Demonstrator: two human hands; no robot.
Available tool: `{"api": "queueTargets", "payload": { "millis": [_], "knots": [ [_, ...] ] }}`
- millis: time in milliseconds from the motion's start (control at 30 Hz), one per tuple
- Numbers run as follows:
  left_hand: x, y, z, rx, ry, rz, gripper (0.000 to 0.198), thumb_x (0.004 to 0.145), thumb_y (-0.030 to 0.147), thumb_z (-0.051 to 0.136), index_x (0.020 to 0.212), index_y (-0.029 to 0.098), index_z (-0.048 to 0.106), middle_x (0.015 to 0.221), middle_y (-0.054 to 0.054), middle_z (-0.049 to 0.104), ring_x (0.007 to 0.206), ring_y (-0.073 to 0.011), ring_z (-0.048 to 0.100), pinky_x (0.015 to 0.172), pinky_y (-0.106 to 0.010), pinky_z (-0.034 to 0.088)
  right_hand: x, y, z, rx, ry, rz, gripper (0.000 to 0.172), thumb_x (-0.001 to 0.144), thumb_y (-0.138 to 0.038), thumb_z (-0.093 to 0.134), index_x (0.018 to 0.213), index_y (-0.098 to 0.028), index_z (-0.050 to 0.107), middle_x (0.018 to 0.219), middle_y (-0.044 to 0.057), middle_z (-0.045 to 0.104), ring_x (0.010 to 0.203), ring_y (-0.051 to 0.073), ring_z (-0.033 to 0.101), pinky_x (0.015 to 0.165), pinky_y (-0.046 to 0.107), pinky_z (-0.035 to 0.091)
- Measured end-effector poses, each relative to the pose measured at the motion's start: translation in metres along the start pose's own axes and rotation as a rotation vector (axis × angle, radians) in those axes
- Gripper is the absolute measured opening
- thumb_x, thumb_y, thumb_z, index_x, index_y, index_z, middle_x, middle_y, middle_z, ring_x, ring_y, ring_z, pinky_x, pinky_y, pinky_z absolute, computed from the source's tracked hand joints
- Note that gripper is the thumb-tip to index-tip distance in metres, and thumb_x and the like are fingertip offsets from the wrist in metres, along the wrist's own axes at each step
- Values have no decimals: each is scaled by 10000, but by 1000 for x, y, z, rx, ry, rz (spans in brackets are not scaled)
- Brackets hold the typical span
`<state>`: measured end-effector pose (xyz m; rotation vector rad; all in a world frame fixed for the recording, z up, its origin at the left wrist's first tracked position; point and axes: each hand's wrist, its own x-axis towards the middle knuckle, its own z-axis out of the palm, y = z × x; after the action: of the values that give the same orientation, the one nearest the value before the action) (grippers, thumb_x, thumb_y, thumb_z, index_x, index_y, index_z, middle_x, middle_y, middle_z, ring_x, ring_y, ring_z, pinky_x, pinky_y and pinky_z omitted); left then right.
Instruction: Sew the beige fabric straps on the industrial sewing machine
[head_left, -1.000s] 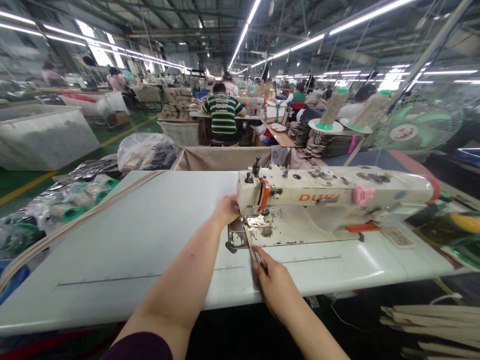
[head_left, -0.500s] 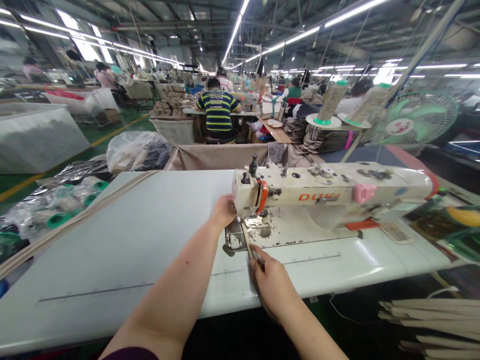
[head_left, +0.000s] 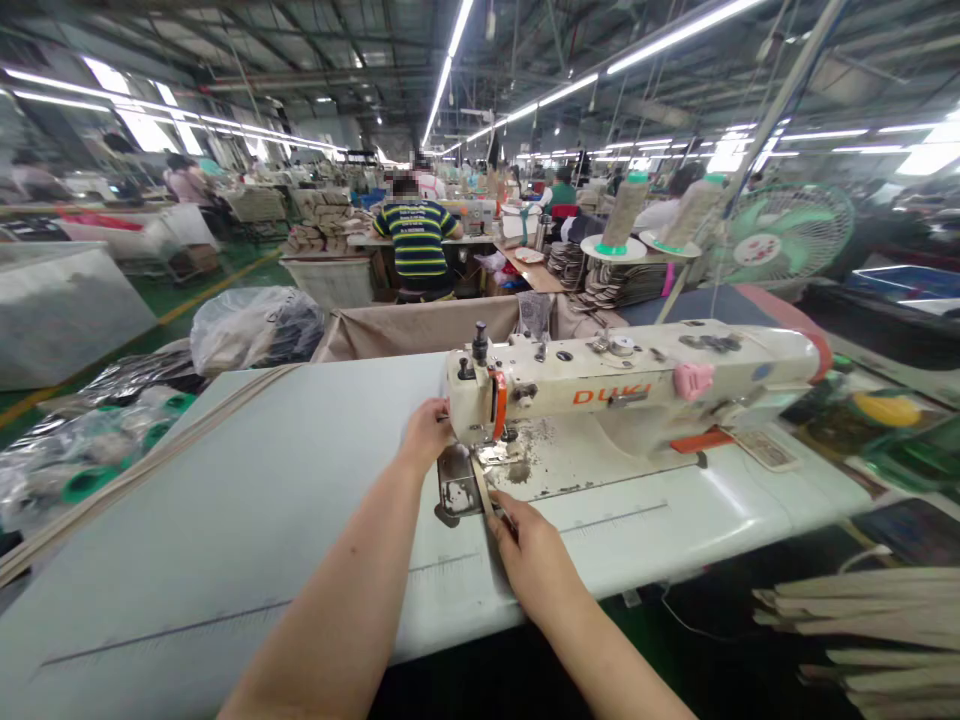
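Observation:
A cream sewing machine [head_left: 622, 385] stands on a white table [head_left: 247, 520]. My left hand [head_left: 426, 432] reaches behind the machine's head at the needle end, fingers curled and mostly hidden by the machine. My right hand [head_left: 531, 555] rests on the table's front part and pinches a narrow beige strap [head_left: 480, 487] that runs up under the presser foot. A metal plate [head_left: 454, 492] lies beside the needle.
Long beige straps [head_left: 142, 465] trail across the table's left edge. Plastic bags with green spools [head_left: 82, 455] lie at the left. Thread cones [head_left: 626, 210] and a green fan [head_left: 784, 235] stand behind the machine. Stacked beige strips [head_left: 862, 630] lie lower right. A person in a striped shirt [head_left: 416, 240] sits ahead.
The view has shifted, so the machine sits further left and slightly higher in frame. Both hands keep their places at the needle and on the strap.

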<state>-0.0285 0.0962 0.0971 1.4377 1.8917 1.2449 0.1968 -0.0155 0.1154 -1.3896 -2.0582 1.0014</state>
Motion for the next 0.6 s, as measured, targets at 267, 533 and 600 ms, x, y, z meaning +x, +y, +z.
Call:
{"api": "queueTargets", "payload": {
  "millis": [267,533,600],
  "knots": [
    [-8,-2,-2,-447,96,-180,268,675,443,629,678,175,607,681,-29,636,707,-196,614,692,-307,509,-11,3,-4,87,186,-130,298,932,-193,559,1213,-158,651,1140,124,610,985,235,621,930,371,508],
    [-54,3,-31,-733,222,-228,485,590,541,811,803,165,591,804,-46,669,805,-192,686,913,-395,581,-2,-18,3,278,44,-200,121,929,-285,613,921,-188,686,851,33,612,817,193,581,769,298,475],
    [-75,1,-43,-729,226,-242,489,596,537,830,814,156,617,819,-60,688,845,-208,700,919,-383,580,-2,-22,11,376,-39,-154,166,938,-347,607,934,-199,682,787,9,611,723,168,561,683,271,462]
  ]
}}
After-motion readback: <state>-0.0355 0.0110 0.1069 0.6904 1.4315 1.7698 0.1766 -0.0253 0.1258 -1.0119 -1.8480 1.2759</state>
